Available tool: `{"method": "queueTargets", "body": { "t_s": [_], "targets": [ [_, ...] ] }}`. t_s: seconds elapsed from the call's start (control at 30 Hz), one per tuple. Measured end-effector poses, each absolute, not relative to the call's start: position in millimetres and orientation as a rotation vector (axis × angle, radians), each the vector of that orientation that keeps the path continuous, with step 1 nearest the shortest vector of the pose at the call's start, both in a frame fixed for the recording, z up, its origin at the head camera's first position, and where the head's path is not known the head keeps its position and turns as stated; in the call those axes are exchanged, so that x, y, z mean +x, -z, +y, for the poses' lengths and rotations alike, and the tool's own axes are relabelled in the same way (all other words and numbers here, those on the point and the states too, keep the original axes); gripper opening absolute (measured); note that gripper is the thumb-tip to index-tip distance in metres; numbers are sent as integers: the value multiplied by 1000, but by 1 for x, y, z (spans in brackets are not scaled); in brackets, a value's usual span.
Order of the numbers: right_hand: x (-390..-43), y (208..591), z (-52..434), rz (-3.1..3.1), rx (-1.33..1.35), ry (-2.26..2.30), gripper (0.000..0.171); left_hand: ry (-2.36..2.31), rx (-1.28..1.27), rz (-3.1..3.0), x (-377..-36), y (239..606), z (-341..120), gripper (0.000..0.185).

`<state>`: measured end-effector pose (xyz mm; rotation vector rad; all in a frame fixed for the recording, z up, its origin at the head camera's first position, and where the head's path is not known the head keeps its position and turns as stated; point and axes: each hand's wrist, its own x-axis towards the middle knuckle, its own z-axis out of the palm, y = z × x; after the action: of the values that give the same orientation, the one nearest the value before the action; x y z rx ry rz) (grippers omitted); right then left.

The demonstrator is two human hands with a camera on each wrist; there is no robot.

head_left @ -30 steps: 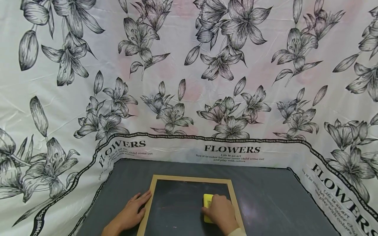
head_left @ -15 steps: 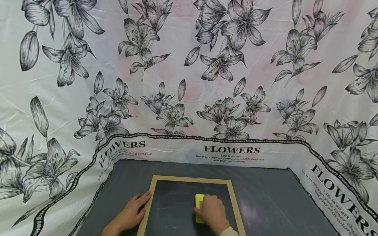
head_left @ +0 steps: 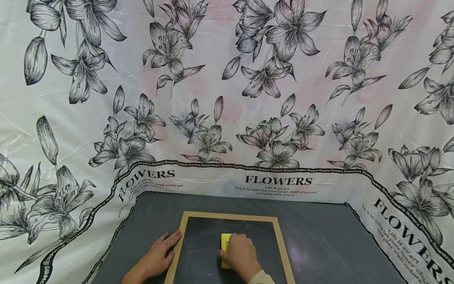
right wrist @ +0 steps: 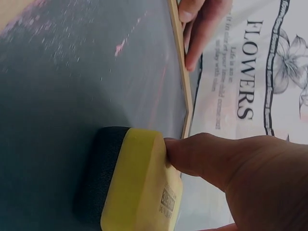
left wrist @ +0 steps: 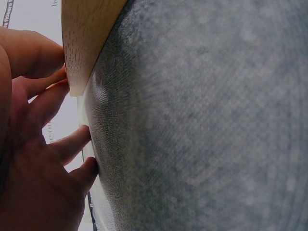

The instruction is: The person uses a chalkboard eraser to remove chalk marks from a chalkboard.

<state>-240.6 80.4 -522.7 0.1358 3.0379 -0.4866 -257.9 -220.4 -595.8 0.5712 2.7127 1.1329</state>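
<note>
A small chalkboard (head_left: 205,236) in a light wooden frame (head_left: 230,215) lies flat on a dark grey mat. My right hand (head_left: 242,255) grips a yellow eraser (head_left: 224,243) and holds it down near the middle of the board. In the right wrist view the eraser (right wrist: 142,183) has a black felt underside (right wrist: 98,168) pressed on the slate, and my fingers (right wrist: 207,159) curl round its yellow back. My left hand (head_left: 158,253) rests flat with straight fingers on the frame's left edge. In the left wrist view its fingertips (left wrist: 72,144) touch the wood (left wrist: 84,38).
The grey mat (head_left: 319,244) extends to the right of the board and behind it. A white cloth (head_left: 227,98) printed with black lilies and "FLOWERS" rises behind and at both sides. Faint pink chalk smears (right wrist: 120,47) show on the slate.
My right hand has slid the yellow eraser leftwards across the board, from near the right frame edge to the middle. The left hand has stayed put.
</note>
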Motion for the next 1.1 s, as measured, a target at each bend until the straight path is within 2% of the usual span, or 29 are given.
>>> {"method": "queueTargets", "body": {
  "t_s": [0.27, 0.63, 1.1],
  "targets": [
    [-239, 523, 66, 3035, 4, 578, 54, -1129, 574, 2720, -268, 617, -227, 60],
    [-240, 525, 47, 3073, -100, 569, 54, -1168, 573, 2730, -256, 597, -220, 58],
    [-242, 530, 32, 3103, -197, 517, 54, -1172, 623, 2727, -267, 619, -228, 59]
  ]
}}
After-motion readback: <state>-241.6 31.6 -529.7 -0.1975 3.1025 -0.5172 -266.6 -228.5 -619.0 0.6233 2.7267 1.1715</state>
